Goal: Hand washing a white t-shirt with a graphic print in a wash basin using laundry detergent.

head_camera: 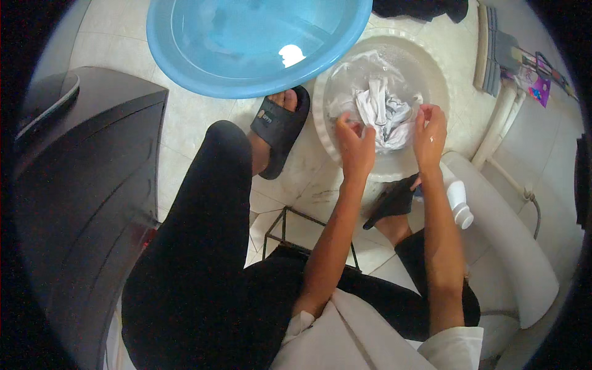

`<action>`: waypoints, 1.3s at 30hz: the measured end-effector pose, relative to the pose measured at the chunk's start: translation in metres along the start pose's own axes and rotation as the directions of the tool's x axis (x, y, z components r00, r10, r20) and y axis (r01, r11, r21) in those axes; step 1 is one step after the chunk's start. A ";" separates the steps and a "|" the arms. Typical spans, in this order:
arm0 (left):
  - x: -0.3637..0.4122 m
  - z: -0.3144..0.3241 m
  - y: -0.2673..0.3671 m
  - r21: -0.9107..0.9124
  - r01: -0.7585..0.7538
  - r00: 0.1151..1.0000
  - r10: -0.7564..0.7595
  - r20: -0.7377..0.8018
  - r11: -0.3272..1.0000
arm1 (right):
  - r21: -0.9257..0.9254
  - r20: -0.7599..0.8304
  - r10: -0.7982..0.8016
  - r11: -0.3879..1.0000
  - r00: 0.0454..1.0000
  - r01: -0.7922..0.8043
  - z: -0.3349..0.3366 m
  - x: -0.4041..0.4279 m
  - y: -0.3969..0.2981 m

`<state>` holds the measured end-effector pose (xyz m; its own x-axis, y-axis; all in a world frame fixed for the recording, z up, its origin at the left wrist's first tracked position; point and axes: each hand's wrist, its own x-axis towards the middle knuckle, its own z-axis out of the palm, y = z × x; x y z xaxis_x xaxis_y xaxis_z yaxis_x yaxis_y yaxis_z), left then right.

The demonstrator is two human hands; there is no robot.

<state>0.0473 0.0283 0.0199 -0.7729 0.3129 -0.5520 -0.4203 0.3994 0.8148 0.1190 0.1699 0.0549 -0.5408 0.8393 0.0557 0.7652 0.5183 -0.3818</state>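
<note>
A wet white cloth (386,111) lies bunched in a pale round plastic basin (437,64) of cloudy water. At the cloth's left side is my left hand (356,145), thumb and fingers apart, with the thumb tip against the fabric. My right hand (431,134) hangs over the basin's right side, fingers bent close together beside a small white bit near the cloth. Whether the right fingers pinch any fabric cannot be made out.
A large blue basin (259,88) holding water stands at upper left of the pale one. On the right are a white bottle (458,199), white pipes (497,120) and a squeegee-like mop head (488,55). A dark cabinet (115,120) stands left. Below is a metal-framed stool (283,224).
</note>
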 end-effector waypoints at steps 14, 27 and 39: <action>0.001 0.011 -0.019 -0.306 0.217 0.960 -0.260 -0.106 0.927 | -0.102 -0.007 0.200 0.975 0.980 -0.200 0.102 -0.037 -0.039; 0.033 0.001 -0.043 -0.638 0.267 0.939 -0.343 0.004 0.722 | 0.100 0.041 0.062 0.993 0.997 -0.066 0.092 -0.027 -0.044; 0.042 0.011 -0.057 -0.792 0.452 0.862 -0.430 0.268 0.411 | 0.076 0.090 0.081 0.993 0.993 -0.087 0.060 -0.021 -0.096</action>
<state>0.0434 0.0280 -0.0516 -0.3580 0.3292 -0.8738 -0.8983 -0.3768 0.2261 0.0357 0.0921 0.0348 -0.5066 0.8602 -0.0584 0.7809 0.4291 -0.4540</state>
